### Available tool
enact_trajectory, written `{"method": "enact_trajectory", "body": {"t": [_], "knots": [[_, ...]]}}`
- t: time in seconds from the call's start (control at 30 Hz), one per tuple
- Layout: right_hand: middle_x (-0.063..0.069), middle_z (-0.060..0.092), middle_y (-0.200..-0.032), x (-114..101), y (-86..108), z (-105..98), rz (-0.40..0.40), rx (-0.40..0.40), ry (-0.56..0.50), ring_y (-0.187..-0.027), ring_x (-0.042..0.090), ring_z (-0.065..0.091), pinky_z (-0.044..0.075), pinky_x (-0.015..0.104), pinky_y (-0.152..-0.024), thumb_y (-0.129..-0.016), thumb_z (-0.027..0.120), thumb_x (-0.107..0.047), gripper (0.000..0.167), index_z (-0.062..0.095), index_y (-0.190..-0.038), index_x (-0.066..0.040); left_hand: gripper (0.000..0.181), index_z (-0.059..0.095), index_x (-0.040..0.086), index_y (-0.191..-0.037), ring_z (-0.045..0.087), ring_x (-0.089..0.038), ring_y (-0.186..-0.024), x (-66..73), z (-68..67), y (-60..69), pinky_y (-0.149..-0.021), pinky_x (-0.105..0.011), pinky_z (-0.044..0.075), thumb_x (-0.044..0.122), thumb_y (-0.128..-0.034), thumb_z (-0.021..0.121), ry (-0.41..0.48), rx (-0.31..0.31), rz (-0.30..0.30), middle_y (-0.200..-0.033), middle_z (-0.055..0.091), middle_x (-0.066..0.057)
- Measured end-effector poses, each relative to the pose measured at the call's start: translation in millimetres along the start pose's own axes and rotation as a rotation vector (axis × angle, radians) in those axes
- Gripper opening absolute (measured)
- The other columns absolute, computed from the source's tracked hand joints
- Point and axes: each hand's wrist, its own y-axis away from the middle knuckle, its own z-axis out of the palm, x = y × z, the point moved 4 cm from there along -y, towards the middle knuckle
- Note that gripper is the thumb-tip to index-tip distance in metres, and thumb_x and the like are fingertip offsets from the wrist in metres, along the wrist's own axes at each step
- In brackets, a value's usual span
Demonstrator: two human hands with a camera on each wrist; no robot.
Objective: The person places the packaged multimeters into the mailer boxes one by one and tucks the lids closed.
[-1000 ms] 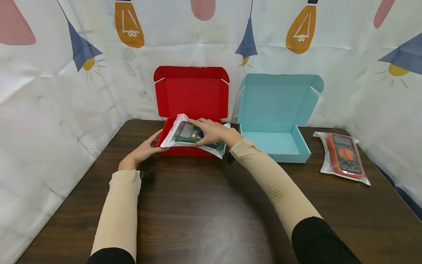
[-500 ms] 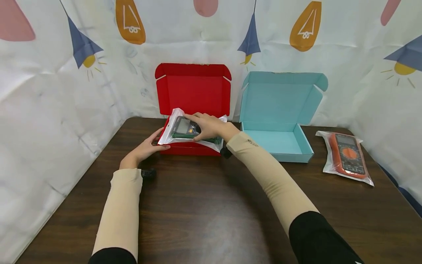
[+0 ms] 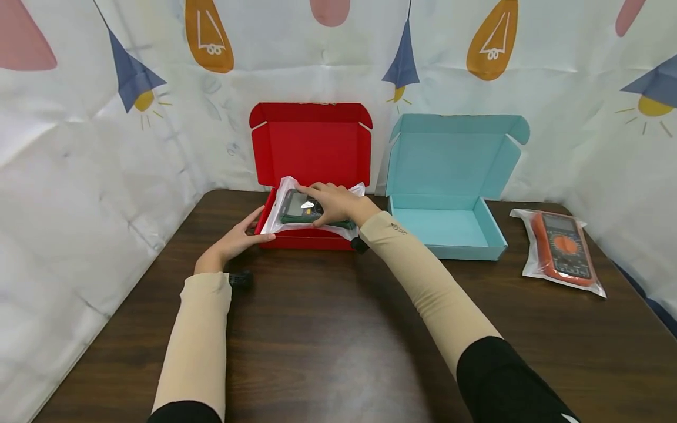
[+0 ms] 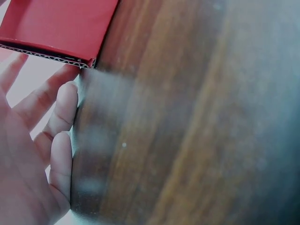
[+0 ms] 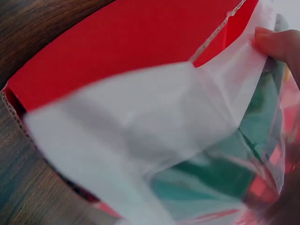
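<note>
A green multimeter [image 3: 295, 205] in a clear, white-backed plastic bag lies over the opening of the red box [image 3: 312, 241], whose lid stands raised. My right hand [image 3: 335, 202] grips the bagged multimeter from above; its fingers cover the right part of the meter. In the right wrist view, a loose white flap of the bag [image 5: 131, 117] overlaps the box's red wall. My left hand [image 3: 230, 242] holds the front left corner of the red box, thumb at the front and fingers along the side. The left wrist view shows these fingers [image 4: 44, 96] beside the box edge.
A light blue box [image 3: 444, 220] with its lid up stands right of the red one. Farther right, an orange multimeter [image 3: 565, 247] in a clear bag lies on the dark wooden table [image 3: 317, 341]. Behind hangs a white patterned cloth [image 3: 328, 70].
The bagged multimeter has sunk slightly and lies flatter over the red box, with my right hand on it. My left hand has stayed at the box corner. The head view has shifted a little.
</note>
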Motion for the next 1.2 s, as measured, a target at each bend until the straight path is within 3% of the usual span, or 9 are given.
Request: {"method": "enact_trajectory", "body": {"t": [0.3, 0.67, 0.87, 1.2], "knots": [[0.008, 0.032, -0.160, -3, -6.2, 5, 0.024, -0.020, 0.031, -0.138, 0.026, 0.037, 0.034, 0.048, -0.116, -0.081, 0.087, -0.032, 0.110, 0.017, -0.166, -0.028, 0.102, 0.004, 0.027, -0.167, 0.023, -0.045, -0.145, -1.4, -0.6, 1.9, -0.111, -0.061, 0.037, 0.030, -0.0916, 0.073, 0.028, 0.009, -0.003, -0.162, 0.023, -0.024], [0.008, 0.039, -0.155, -11, -13.6, 11, -0.063, 0.026, 0.131, -0.133, 0.025, 0.043, 0.036, 0.042, -0.114, -0.082, 0.087, -0.034, 0.101, 0.028, -0.164, -0.028, 0.099, 0.003, 0.027, -0.167, 0.021, -0.046, -0.146, -1.7, 1.7, 1.4, -0.115, -0.064, 0.029, 0.031, -0.0939, 0.070, 0.041, 0.010, 0.001, -0.163, 0.021, -0.025], [0.008, 0.039, -0.156, -11, -15.8, 12, -0.093, 0.053, 0.175, -0.135, 0.026, 0.043, 0.035, 0.045, -0.115, -0.082, 0.086, -0.035, 0.100, 0.028, -0.163, -0.028, 0.099, 0.003, 0.027, -0.167, 0.020, -0.046, -0.146, -0.7, 1.3, 2.3, -0.114, -0.064, 0.031, 0.032, -0.0940, 0.070, 0.039, 0.010, -0.009, -0.163, 0.021, -0.025], [0.007, 0.035, -0.159, 3, -13.7, 31, -0.065, 0.039, 0.065, -0.137, 0.025, 0.040, 0.032, 0.046, -0.117, -0.083, 0.086, -0.033, 0.105, 0.022, -0.165, -0.029, 0.100, 0.002, 0.028, -0.167, 0.019, -0.045, -0.147, -1.8, 2.5, 1.6, -0.116, -0.064, 0.027, 0.031, -0.0934, 0.070, 0.064, 0.009, -0.019, -0.164, 0.020, -0.025]]}}
